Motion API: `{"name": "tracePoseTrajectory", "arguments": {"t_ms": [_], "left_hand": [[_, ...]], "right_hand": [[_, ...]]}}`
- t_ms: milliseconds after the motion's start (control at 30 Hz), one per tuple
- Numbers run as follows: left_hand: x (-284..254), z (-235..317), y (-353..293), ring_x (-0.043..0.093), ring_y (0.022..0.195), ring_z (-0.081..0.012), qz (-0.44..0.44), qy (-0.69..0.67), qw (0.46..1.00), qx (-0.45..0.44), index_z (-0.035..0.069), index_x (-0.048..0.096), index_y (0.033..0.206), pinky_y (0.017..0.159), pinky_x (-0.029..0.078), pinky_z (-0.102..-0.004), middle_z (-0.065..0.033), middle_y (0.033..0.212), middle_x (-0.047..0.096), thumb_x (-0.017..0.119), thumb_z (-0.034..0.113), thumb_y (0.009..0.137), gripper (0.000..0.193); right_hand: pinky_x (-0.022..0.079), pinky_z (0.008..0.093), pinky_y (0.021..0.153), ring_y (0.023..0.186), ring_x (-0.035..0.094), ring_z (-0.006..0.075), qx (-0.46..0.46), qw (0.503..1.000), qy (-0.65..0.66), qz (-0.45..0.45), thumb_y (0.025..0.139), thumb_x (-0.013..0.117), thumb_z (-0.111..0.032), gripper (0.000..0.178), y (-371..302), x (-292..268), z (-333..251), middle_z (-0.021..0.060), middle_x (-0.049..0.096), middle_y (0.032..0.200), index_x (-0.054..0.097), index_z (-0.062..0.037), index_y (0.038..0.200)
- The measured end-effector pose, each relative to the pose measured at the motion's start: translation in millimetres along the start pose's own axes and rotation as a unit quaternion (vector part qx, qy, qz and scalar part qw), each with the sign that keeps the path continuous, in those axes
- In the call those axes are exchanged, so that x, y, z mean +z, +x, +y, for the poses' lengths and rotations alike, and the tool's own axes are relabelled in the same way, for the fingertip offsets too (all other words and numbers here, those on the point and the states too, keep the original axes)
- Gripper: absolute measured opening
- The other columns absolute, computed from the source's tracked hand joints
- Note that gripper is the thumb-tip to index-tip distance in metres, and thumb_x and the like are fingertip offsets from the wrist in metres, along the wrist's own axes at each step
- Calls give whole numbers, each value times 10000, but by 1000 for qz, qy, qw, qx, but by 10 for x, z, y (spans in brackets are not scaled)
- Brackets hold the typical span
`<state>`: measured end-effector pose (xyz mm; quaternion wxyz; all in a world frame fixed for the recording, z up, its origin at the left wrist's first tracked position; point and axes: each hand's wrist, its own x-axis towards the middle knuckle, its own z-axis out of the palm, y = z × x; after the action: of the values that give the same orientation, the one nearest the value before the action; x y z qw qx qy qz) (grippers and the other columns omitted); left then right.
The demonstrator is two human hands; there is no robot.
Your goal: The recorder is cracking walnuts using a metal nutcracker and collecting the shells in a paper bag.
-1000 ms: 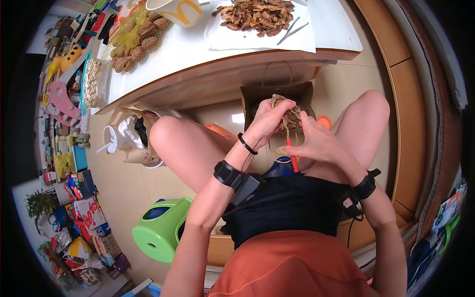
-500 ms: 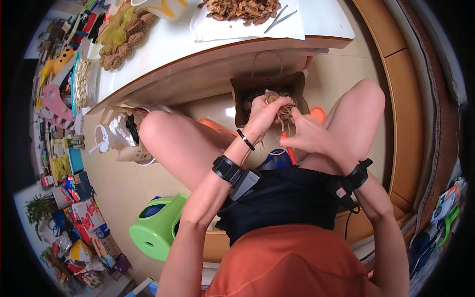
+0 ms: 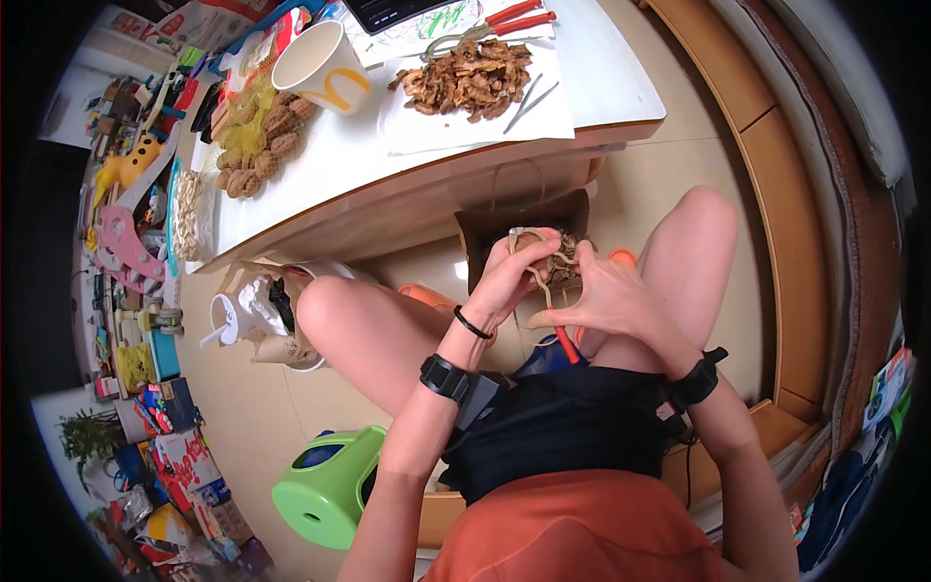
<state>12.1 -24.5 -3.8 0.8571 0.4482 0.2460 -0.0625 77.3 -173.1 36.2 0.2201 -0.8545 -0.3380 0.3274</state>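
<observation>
My left hand [image 3: 519, 272] is closed around a metal nutcracker [image 3: 565, 345] with curved jaws and a red grip, above my lap. A round brown walnut [image 3: 530, 242] shows partly between its fingers. My right hand [image 3: 613, 291] meets the nutcracker from the right, its thumb across the handle and its fingertips by the jaws; what else it holds is hidden. Under my hands stands an open brown paper bag [image 3: 485, 238]; brown shell pieces [image 3: 562, 260] show beside my fingers. On the table, walnut kernels [image 3: 470, 80] lie piled on white paper next to tweezers [image 3: 530, 107].
A white table [image 3: 383, 136] spans the top, bearing netted walnuts [image 3: 257, 155], a paper cup [image 3: 322, 68] and another red-handled tool [image 3: 495, 29]. At left are a waste bin [image 3: 254, 320], a green stool [image 3: 325, 495] and crowded shelves. A wooden ledge [image 3: 722, 97] runs along the right.
The view has tilted up, so more of the tabletop shows, including the red-handled tool. Both hands keep to the nutcracker above the bag; its jaws look turned a little.
</observation>
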Motion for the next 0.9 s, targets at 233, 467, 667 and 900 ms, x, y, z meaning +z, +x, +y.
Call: {"name": "tracePoseTrajectory", "arguments": {"t_ms": [233,467,667,900], "left_hand": [[78,88,-40,495,645,-46,-18,38,999,11,41,595,870,555,388,-191,17,734,560,607,135,771,137],[109,58,1,543,701,-76,47,63,992,102,20,594,807,649,441,-219,-9,752,589,560,96,770,91],[75,131,105,493,602,-71,85,89,977,171,35,593,847,529,417,-221,6,714,559,546,124,793,114],[2,99,132,516,661,-57,75,108,983,128,16,605,805,597,413,-205,3,749,591,563,103,781,99]], "right_hand": [[477,401,710,829,586,390,-4,1000,-20,-9,509,706,-572,848,14,-118,-43,300,556,923,421,104,935],[458,381,764,886,568,364,4,998,-39,-51,514,704,-578,861,153,-73,-8,283,550,923,422,109,950],[416,370,757,868,505,335,-48,996,-11,77,488,742,-501,802,37,-214,-96,203,505,903,439,61,972],[400,376,823,916,509,349,-24,995,-91,30,491,704,-565,848,114,-44,-37,242,518,925,429,84,961]]}}
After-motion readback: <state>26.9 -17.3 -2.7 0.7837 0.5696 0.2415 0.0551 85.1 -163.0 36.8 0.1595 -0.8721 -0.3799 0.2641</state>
